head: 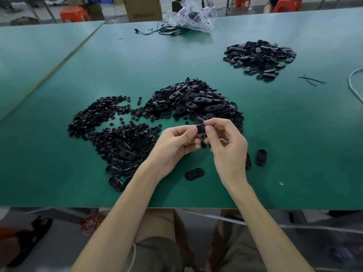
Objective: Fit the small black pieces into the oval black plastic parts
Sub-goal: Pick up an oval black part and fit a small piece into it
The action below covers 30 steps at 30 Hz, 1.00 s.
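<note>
Both hands meet above the green table [275,134] near its front edge. My left hand [174,146] and my right hand [225,142] pinch one oval black part [200,128] between thumbs and fingertips. Whether a small piece sits in it is hidden by my fingers. A heap of small black pieces [102,118] lies to the left. Behind my hands rises a big pile of oval black parts [194,101]. More oval parts [121,161] lie at the front left, mixed with small pieces.
A second heap of oval parts [259,55] sits at the far right. Single ovals lie near my wrists [194,173] and to the right [261,157]. A clear plastic bag [192,14] and black cables [161,31] lie at the back. A white cord [355,83] curves at the right edge.
</note>
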{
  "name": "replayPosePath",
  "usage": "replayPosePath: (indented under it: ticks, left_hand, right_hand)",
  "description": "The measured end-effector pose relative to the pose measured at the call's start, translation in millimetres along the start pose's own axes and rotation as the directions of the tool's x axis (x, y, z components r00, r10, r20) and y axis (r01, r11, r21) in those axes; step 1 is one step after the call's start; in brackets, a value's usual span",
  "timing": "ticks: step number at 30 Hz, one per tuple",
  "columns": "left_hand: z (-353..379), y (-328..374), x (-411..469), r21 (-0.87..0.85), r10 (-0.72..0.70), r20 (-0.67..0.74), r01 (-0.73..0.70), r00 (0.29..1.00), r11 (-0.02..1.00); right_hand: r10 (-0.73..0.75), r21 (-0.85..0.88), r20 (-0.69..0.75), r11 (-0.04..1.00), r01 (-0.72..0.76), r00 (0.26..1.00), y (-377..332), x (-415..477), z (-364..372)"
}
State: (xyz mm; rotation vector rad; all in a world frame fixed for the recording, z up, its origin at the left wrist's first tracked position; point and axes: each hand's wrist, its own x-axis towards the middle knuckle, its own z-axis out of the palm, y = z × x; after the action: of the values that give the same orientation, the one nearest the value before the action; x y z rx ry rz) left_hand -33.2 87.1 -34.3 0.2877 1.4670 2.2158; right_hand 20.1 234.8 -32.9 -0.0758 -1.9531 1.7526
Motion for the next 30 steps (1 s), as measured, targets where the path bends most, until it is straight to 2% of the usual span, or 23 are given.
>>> replayPosePath:
  ticks: [7,15,30]
  left_hand:
    - [2.8,1.9,-1.6,0.002,-0.012,-0.029,0.012,1.000,1.000]
    - [8.0,2.3,-0.8,0.057,0.020,-0.052,-0.017,0.998,0.998]
    - [9.6,-0.2,-1.5,0.133,0.088,-0.065,-0.079,0.994,0.988]
  right_hand:
    - [-0.033,-0.033,-0.002,0.999,0.033,0.999,1.6,-0.4,0.7]
    - [-0.025,0.028,0.040,0.999,0.024,0.999,-0.4,0.4,0.0]
    - [0.044,0.088,0.018,0.995,-0.045,0.999,1.7,1.4,-0.5]
